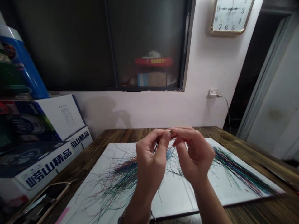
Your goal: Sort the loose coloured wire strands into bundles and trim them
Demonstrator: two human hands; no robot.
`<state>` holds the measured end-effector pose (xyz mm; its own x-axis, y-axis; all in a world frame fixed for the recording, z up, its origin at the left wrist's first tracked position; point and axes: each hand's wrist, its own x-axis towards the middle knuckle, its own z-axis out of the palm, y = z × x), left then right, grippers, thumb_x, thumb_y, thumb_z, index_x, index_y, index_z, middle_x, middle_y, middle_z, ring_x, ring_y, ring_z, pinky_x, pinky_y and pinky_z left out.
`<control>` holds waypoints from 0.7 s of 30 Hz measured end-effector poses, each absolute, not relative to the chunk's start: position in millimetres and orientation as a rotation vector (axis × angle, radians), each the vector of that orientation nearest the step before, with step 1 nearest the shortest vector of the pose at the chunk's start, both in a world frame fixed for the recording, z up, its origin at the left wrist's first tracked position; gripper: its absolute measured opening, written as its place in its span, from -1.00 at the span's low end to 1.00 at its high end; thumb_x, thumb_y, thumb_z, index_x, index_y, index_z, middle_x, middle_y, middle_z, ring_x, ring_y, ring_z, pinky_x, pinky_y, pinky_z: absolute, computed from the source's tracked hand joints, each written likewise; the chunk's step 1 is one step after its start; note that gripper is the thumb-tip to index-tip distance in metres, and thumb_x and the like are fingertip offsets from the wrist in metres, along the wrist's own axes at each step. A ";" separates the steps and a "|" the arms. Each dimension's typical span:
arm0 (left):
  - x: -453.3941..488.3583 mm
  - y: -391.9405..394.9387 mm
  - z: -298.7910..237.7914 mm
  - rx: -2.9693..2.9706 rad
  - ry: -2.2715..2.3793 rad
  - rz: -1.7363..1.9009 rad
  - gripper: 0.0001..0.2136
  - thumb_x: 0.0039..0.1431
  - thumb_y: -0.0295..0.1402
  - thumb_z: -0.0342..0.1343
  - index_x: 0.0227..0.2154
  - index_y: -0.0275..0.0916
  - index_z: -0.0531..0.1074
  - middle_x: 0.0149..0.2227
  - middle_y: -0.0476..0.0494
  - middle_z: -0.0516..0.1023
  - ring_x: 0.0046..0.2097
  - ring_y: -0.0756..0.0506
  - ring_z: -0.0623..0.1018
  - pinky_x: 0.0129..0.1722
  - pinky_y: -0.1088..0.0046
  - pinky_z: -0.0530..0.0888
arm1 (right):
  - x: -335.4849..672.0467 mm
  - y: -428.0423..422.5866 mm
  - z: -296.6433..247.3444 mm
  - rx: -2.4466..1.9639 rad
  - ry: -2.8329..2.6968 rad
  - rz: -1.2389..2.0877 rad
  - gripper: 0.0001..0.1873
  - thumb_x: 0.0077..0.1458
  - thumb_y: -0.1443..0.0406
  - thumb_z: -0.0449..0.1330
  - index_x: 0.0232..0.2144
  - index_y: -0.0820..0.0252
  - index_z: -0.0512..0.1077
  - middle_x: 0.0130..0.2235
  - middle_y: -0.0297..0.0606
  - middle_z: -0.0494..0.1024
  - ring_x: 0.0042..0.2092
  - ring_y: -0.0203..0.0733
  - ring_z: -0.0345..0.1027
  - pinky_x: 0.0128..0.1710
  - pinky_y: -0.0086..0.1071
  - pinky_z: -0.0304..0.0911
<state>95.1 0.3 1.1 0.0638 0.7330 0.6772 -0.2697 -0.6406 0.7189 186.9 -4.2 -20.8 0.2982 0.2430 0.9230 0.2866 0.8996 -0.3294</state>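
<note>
Our left hand [151,153] pinches a small dark piece [171,132] above the white board [178,196]
Our right hand [196,152] meets it from three o'clock; whether it grips, we cannot tell. Coloured strands [126,171] spread at eight o'clock, and a tighter bundle [245,174] at four reaches the board's corner, leaving us room at six; the wooden surface [130,135] has its far edge at twelve
</note>
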 end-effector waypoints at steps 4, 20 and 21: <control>94.4 4.1 -1.9 1.646 0.458 1.650 -0.88 0.16 -0.36 0.10 -0.33 -0.19 0.55 -0.42 -0.01 0.56 -0.38 0.04 0.48 -0.39 0.58 0.40 | 187.2 -3.7 -21.4 -0.471 -1.270 -0.050 -0.62 -0.01 0.58 0.07 -0.21 0.14 0.49 -0.27 -0.29 0.51 -0.34 -0.27 0.38 -0.41 -0.31 0.34; 96.5 2.1 2.1 1.713 0.601 1.735 -0.87 0.12 -0.39 0.10 -0.51 -0.23 0.48 -0.58 0.03 0.41 -0.49 0.04 0.35 -0.52 0.51 0.25 | 220.6 -12.2 -4.8 -0.704 -1.423 -0.284 -0.55 0.01 0.58 0.04 -0.10 0.12 0.45 -0.22 -0.26 0.53 -0.31 -0.24 0.42 -0.35 -0.31 0.35; 97.3 1.4 1.8 1.727 0.626 1.731 -0.86 0.12 -0.39 0.09 -0.53 -0.23 0.47 -0.57 0.02 0.43 -0.50 0.05 0.34 -0.53 0.51 0.23 | 232.2 -12.8 -2.4 -0.759 -1.433 -0.371 -0.52 0.01 0.57 0.04 -0.06 0.10 0.42 -0.21 -0.26 0.53 -0.32 -0.25 0.43 -0.35 -0.33 0.35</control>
<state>97.3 1.4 1.8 0.0345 0.7051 0.7083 -0.0891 -0.7037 0.7049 232.2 -12.8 -2.4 0.1352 0.2073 0.9689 0.6513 0.7183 -0.2446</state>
